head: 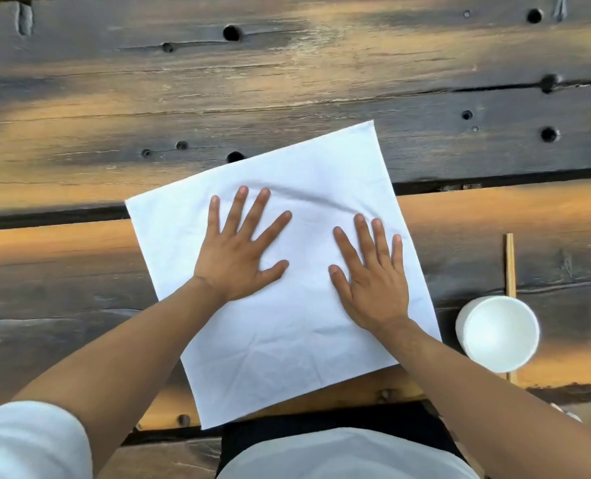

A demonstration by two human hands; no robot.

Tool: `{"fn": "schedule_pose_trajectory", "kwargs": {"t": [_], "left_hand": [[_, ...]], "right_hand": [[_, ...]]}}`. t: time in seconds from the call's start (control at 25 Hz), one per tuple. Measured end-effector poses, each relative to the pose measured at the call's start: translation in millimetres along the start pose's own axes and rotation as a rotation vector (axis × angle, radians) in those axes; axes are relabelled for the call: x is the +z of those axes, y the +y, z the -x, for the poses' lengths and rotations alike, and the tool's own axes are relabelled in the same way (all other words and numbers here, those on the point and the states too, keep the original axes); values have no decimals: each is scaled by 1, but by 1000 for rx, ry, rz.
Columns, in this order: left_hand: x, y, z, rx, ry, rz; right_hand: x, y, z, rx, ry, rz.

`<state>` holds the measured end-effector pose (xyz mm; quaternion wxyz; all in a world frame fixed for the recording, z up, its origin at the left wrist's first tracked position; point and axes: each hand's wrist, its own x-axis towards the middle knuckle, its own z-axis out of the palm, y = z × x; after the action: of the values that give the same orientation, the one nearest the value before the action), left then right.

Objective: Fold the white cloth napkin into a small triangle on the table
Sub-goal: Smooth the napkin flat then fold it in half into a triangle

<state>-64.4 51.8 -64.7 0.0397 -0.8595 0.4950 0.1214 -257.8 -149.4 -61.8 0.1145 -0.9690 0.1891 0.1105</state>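
My left hand [233, 261] and right hand [373, 281] lie open, palms flat on the unfolded napkin [287, 357] at the bench [79, 98] near edge, pinning it smooth for folding.

Both palms are flat on the white napkin [287, 257], which lies spread open as a slightly skewed square on the dark plank table [218, 81] — left hand [238, 257] and right hand [373, 281] side by side, fingers splayed, thumbs pointing at each other with bare cloth between them. Just past the fingertips there's a soft ridge of a wrinkle arcing from the left hand's fingers over to the right's. Off beyond the right hand's little finger, clear of the cloth, sits a white cup [497, 335] — with chopsticks [510, 267] sticking out from behind it.
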Motion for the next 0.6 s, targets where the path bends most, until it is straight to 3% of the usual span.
{"fn": "schedule_pose_trajectory", "kwargs": {"t": [0.24,0.44,0.6], "left_hand": [[-2,2,4,-25,0,13],[-13,21,-24,27,142,83],[-3,19,-56,-114,142,83]], "right_hand": [[0,5,-4,-26,3,16],[-17,-10,-55,-62,99,-39],[1,-13,-78,23,86,13]]}}
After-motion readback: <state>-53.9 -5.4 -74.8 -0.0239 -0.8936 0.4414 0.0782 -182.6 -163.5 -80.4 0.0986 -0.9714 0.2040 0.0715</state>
